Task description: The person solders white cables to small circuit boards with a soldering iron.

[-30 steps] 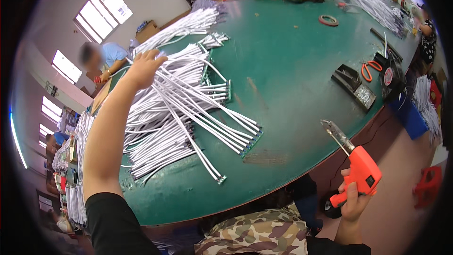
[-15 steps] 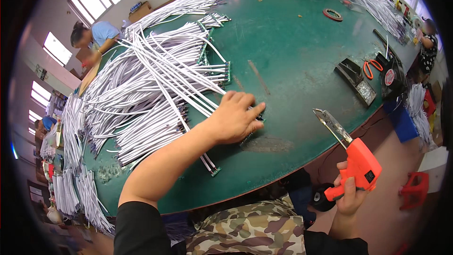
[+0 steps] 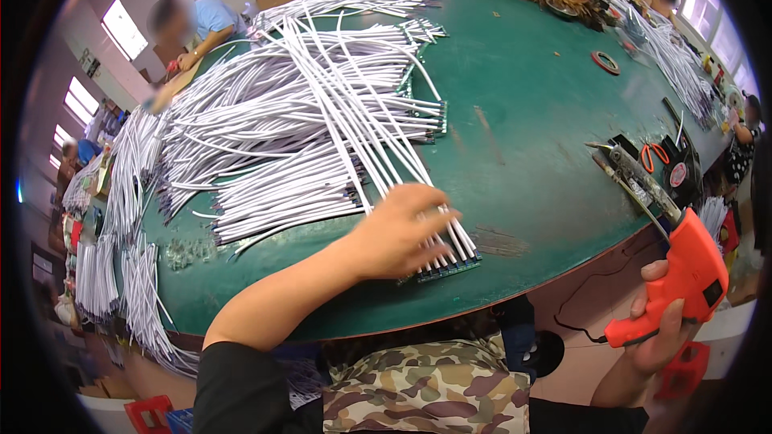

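A bundle of white cables [image 3: 368, 124] lies slantwise over the other cables, its near ends joined to a green circuit board strip [image 3: 452, 269] close to the table's front edge. My left hand [image 3: 402, 233] is over these cables just behind the strip. Its fingers are apart and slightly blurred, and it hides part of the cables and the strip's left end. At the right, past the table edge, my right hand [image 3: 666, 325] grips an orange soldering gun [image 3: 698, 261] by its handle. The gun's metal tip points up and left over the table, in front of a dark holder.
More white cables [image 3: 265, 124] are heaped across the left half of the green table [image 3: 523, 96]. Orange-handled scissors [image 3: 653, 157] and a tape roll [image 3: 605, 63] lie at the right. A person in blue [image 3: 213, 20] works at the far left; others sit farther off.
My right hand has moved the soldering gun right, its tip now over the dark holder. The cables' board ends now lie together under my left hand, which has loosened. The view has shifted.
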`<state>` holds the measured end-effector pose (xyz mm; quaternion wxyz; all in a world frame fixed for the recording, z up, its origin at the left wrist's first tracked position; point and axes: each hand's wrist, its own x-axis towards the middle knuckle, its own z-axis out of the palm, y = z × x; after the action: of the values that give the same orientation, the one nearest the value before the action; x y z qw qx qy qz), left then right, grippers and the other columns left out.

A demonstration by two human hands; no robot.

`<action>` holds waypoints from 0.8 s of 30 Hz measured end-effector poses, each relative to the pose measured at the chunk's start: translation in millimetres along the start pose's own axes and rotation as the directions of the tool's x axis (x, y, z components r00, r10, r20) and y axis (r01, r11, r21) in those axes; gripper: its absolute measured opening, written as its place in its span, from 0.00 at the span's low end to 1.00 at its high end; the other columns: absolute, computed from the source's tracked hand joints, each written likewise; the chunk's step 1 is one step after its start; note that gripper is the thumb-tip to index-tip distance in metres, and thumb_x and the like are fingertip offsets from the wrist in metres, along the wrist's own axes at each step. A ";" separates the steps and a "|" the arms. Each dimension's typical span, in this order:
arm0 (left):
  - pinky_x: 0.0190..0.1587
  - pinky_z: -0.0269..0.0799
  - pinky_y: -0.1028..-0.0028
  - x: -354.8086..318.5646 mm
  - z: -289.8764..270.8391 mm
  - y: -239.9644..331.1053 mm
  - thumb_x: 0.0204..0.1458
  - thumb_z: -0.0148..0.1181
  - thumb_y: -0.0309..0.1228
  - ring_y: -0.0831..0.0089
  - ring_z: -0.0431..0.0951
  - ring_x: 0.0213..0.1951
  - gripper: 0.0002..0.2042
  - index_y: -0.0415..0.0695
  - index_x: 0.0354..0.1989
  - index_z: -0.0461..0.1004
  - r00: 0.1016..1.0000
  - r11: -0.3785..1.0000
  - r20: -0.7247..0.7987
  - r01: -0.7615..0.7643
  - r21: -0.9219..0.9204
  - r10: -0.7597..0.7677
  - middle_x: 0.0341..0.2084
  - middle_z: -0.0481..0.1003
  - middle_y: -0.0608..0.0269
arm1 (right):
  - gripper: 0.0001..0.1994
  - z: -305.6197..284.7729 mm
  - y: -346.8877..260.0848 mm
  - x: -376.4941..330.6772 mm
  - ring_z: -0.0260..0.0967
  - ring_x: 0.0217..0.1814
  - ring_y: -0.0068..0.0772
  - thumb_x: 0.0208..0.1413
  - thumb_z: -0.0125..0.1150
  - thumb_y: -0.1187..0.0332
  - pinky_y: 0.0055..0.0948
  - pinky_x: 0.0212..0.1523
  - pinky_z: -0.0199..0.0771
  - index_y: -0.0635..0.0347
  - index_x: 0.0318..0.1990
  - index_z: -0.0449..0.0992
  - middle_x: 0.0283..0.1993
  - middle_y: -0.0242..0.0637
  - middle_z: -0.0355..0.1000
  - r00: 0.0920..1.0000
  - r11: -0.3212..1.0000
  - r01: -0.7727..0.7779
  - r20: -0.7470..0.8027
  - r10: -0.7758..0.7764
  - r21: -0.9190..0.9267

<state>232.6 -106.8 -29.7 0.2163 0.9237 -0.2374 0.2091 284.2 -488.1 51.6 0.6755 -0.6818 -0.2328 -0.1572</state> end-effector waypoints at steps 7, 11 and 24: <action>0.34 0.73 0.71 -71.3 -35.7 10.2 0.55 0.68 0.30 0.73 0.75 0.28 0.23 0.38 0.57 0.70 0.585 0.556 0.070 0.797 -0.236 -0.808 0.34 0.76 0.60 | 0.29 49.4 31.3 -22.5 0.71 0.25 0.27 0.67 0.53 0.57 0.22 0.24 0.72 0.77 0.64 0.62 0.47 0.58 0.76 0.991 0.965 -0.120 0.084 0.103 0.235; 0.34 0.73 0.69 -61.8 -7.3 14.6 0.53 0.71 0.33 0.71 0.76 0.28 0.33 0.39 0.66 0.63 0.660 0.669 -0.163 0.743 -0.002 -0.733 0.36 0.75 0.57 | 0.28 75.7 35.6 -42.1 0.73 0.28 0.27 0.67 0.56 0.60 0.24 0.28 0.76 0.73 0.65 0.62 0.48 0.57 0.77 0.951 0.893 -0.286 0.215 0.221 0.348; 0.27 0.69 0.83 -65.0 -53.6 2.1 0.54 0.68 0.20 0.81 0.75 0.28 0.21 0.39 0.57 0.73 0.401 -0.271 0.415 0.368 -0.889 -0.817 0.34 0.80 0.64 | 0.27 54.2 47.5 -60.0 0.73 0.30 0.27 0.67 0.58 0.62 0.25 0.31 0.77 0.74 0.65 0.64 0.50 0.56 0.76 0.939 0.878 -0.325 0.232 0.255 0.350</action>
<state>164.3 -59.1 -16.9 0.8376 0.4833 0.2522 0.0345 253.4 -439.6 -22.4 0.7879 -0.5748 -0.2136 0.0565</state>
